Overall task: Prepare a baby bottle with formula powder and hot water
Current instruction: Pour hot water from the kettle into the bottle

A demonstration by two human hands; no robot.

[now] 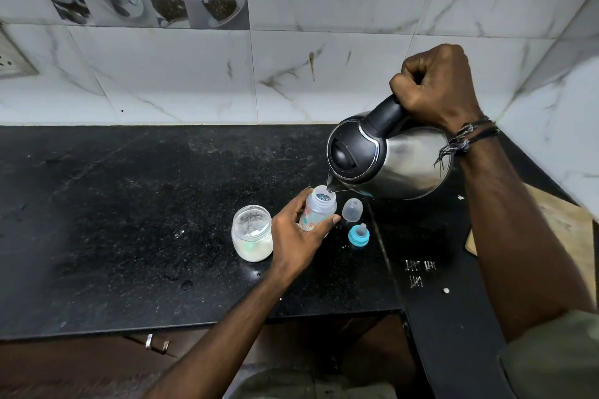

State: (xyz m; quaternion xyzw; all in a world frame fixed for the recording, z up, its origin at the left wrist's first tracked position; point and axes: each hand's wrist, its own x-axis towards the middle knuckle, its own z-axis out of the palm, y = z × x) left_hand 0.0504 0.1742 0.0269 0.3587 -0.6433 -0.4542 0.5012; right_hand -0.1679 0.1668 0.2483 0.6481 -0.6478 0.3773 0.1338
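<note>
A clear baby bottle (318,209) with coloured print stands on the black counter (129,204), its top off. My left hand (299,236) wraps around its lower body. My right hand (437,87) grips the black handle of a steel electric kettle (389,160), tilted left so its spout sits right over the bottle's mouth. An open glass jar (252,233) holding white powder stands just left of the bottle. To the bottle's right, a clear dome cap (352,209) and a blue ring with teat (358,235) lie on the counter.
A marble-tiled wall (324,58) rises behind the counter and along the right side. A wooden board (564,230) lies at the right, partly behind my forearm. A wall socket (13,58) shows at far left. The counter's front edge runs above cabinet handles (157,345).
</note>
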